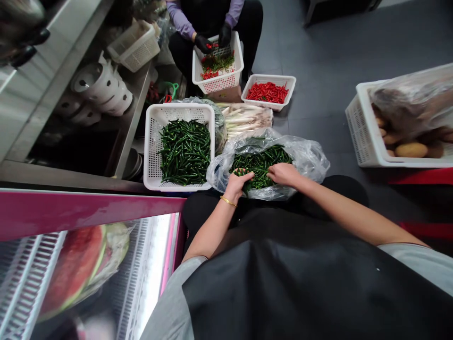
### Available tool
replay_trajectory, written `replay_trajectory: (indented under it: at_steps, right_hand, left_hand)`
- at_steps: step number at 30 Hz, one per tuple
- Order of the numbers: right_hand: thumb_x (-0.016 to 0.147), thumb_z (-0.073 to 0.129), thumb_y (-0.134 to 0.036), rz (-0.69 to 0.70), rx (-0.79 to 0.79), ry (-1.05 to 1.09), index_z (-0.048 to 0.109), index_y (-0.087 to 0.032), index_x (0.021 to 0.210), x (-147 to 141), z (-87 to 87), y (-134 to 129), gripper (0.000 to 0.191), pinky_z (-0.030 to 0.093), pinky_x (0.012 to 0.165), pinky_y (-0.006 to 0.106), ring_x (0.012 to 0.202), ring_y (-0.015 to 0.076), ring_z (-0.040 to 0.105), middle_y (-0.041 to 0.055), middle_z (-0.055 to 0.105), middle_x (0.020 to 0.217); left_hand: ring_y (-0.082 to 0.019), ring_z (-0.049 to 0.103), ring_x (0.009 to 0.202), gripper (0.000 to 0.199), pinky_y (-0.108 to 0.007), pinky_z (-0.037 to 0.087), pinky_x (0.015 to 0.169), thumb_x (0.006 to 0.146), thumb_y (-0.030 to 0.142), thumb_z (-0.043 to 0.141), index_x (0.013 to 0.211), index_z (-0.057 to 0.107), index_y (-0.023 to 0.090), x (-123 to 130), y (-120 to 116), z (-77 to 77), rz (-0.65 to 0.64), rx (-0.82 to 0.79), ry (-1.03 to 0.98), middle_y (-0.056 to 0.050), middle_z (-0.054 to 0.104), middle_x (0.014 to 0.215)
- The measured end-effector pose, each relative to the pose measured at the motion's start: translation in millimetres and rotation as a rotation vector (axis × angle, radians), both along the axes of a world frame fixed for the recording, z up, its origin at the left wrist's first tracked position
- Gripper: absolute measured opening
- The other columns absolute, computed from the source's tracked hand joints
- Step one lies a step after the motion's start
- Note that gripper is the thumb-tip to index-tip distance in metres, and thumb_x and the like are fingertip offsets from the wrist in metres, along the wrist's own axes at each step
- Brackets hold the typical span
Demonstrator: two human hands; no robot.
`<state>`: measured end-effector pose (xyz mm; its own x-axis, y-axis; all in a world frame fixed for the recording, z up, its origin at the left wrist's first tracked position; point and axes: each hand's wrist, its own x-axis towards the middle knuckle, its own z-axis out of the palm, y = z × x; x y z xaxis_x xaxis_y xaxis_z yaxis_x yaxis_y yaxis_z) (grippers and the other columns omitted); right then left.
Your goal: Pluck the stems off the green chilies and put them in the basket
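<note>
My left hand (pixel 238 183), with a gold bracelet at its wrist, is closed round several green chillies over the near left part of an open clear plastic bag (pixel 307 158). Inside the bag lies a heap of green chillies (pixel 261 163). My right hand (pixel 282 174) is closed at the right side of that heap, its fingertips pinched at the chillies; exactly what they grip is too small to make out. Left of the bag stands a white basket (pixel 150 146) holding a pile of green chillies (pixel 186 151).
Across from me, a person's black-gloved hands (pixel 214 41) work over a white basket (pixel 219 85). Nearby are a tray of red chillies (pixel 267 93) and bundled scallions (pixel 244 118). A potato crate (pixel 361 123) stands right; a fridge with watermelon (pixel 76 259) is at lower left.
</note>
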<state>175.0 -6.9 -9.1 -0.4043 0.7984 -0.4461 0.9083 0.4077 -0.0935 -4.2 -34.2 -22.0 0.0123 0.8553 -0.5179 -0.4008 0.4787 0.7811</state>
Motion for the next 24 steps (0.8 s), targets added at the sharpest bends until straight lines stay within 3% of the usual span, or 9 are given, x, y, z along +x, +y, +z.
replay_trajectory:
  at_steps: [3,5,7,10,13,16,18,20,24]
  right_hand:
    - [0.095,0.032,-0.034,0.105,0.099,0.099,0.065,-0.015,0.098,-2,12.5,-6,0.038,0.036,0.058,0.027,0.079,0.0211,0.064,0.0129,0.069,0.092]
    - [0.095,0.031,-0.028,0.205,0.145,0.160,0.062,-0.012,0.107,-7,18.6,-9,0.036,0.034,0.057,0.026,0.076,0.0192,0.063,0.0139,0.067,0.096]
    - [0.094,0.031,-0.023,0.275,0.166,0.199,0.058,-0.011,0.113,-11,21.7,-9,0.035,0.033,0.057,0.026,0.074,0.0180,0.062,0.0142,0.065,0.096]
    - [0.094,0.032,-0.023,0.273,0.156,0.204,0.060,-0.011,0.105,-13,24.3,-2,0.032,0.032,0.057,0.026,0.071,0.0169,0.060,0.0126,0.064,0.092]
    - [0.092,0.034,-0.022,0.276,0.147,0.183,0.061,-0.013,0.096,-12,27.1,8,0.029,0.030,0.054,0.026,0.065,0.0158,0.058,0.0119,0.064,0.088]
    - [0.087,0.039,-0.018,0.290,0.119,0.256,0.060,-0.014,0.088,-11,29.3,14,0.022,0.030,0.054,0.026,0.063,0.0154,0.057,0.0107,0.064,0.083]
    - [0.086,0.041,-0.023,0.199,0.081,0.422,0.057,-0.017,0.076,-10,29.3,14,0.020,0.034,0.057,0.025,0.063,0.0155,0.056,0.0081,0.063,0.075]
    - [0.088,0.041,-0.033,0.017,0.004,0.649,0.051,-0.020,0.066,-9,28.4,13,0.027,0.037,0.058,0.025,0.060,0.0148,0.054,0.0038,0.059,0.063]
    - [0.083,0.048,-0.051,-0.349,-0.335,1.103,0.045,-0.022,0.061,-14,34.6,-1,0.037,0.038,0.051,0.027,0.047,0.0126,0.044,-0.0024,0.047,0.048]
  left_hand:
    - [-0.010,0.056,0.054,0.038,-0.026,0.045,0.060,0.047,0.031,0.086,0.065,0.058,0.012,16,-2,-9.2,-0.008,-0.087,-0.106,0.000,0.061,0.059]
    - [-0.009,0.054,0.053,0.038,-0.026,0.044,0.060,0.046,0.032,0.086,0.065,0.058,0.012,23,3,-9.6,0.040,-0.062,-0.162,0.002,0.059,0.058]
    - [-0.008,0.054,0.056,0.039,-0.025,0.043,0.062,0.043,0.029,0.087,0.065,0.059,0.013,25,11,-5.2,0.086,0.036,-0.166,0.003,0.058,0.060]
    - [-0.009,0.055,0.060,0.039,-0.025,0.043,0.065,0.043,0.027,0.087,0.068,0.060,0.013,13,23,6.2,0.096,0.113,-0.128,0.002,0.062,0.066]
    - [-0.010,0.055,0.058,0.038,-0.028,0.044,0.065,0.050,0.036,0.084,0.069,0.061,0.013,-3,25,17.2,-0.086,0.049,-0.106,-0.001,0.063,0.067]
    - [-0.009,0.054,0.059,0.043,-0.028,0.044,0.067,0.045,0.029,0.086,0.074,0.059,0.013,-9,18,25.8,-0.260,0.104,-0.034,0.002,0.062,0.066]
    - [-0.009,0.055,0.063,0.050,-0.028,0.044,0.071,0.040,0.024,0.087,0.079,0.057,0.014,-6,15,31.0,-0.230,0.174,-0.010,0.004,0.062,0.070]
    - [-0.010,0.057,0.068,0.053,-0.031,0.044,0.076,0.041,0.026,0.087,0.082,0.055,0.015,-3,15,36.6,-0.153,0.209,-0.038,0.003,0.063,0.076]
    - [-0.012,0.058,0.070,0.051,-0.034,0.044,0.080,0.044,0.029,0.086,0.081,0.054,0.015,-4,24,55.6,-0.183,0.249,-0.049,0.001,0.063,0.077]
